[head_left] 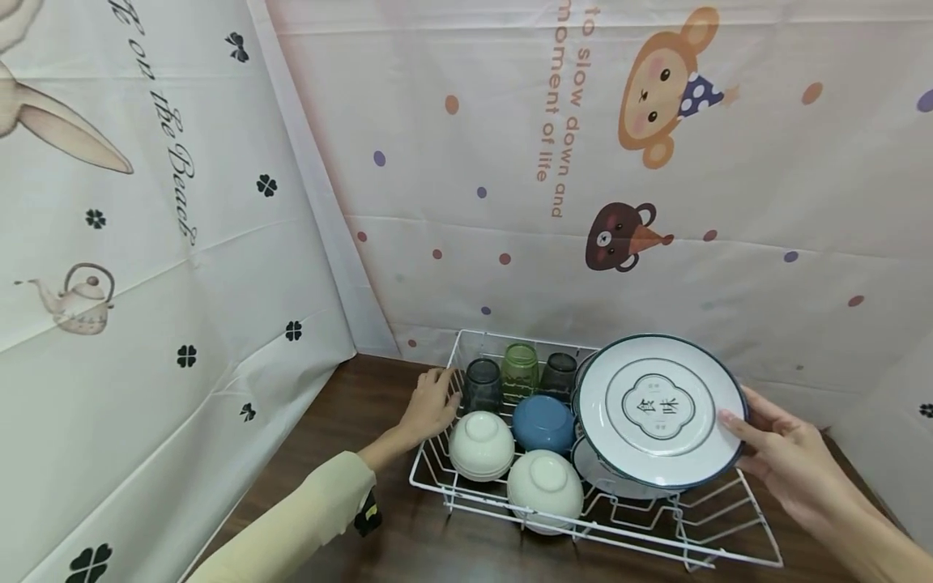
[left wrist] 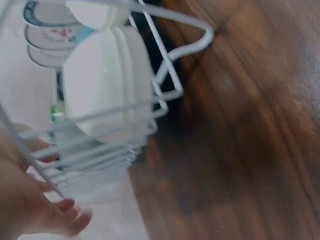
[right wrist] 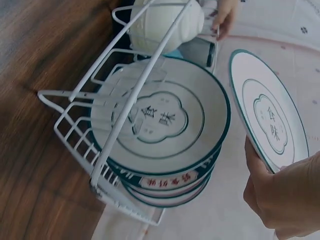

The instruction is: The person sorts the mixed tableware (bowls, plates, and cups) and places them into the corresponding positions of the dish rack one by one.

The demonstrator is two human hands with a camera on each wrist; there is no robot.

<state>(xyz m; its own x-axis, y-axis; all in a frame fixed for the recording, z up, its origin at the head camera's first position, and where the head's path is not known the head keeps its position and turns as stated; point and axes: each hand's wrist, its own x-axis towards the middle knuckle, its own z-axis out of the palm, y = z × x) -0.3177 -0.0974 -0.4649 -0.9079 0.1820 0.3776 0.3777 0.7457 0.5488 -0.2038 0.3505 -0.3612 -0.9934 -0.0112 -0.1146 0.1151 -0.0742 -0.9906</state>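
My right hand (head_left: 790, 449) grips a white plate (head_left: 659, 405) with a dark green rim by its right edge, the thumb on its face. In the right wrist view this plate stands apart from several like plates (right wrist: 202, 120) upright in the white wire dish rack (head_left: 619, 531). In the head view it hides most of them. At the rack's left end my left hand (head_left: 430, 409) holds the wire rim, fingers bent over it. Close to those fingers are a dark glass (head_left: 483, 387) and an upside-down white bowl (head_left: 481, 441).
A blue bowl (head_left: 543, 423), another upturned white bowl (head_left: 547, 486), a green glass (head_left: 520, 371) and a second dark glass (head_left: 559, 375) also sit in the rack. The rack stands on a dark wooden table (head_left: 408, 534). Printed white cloth (head_left: 437, 202) hangs behind and at the sides.
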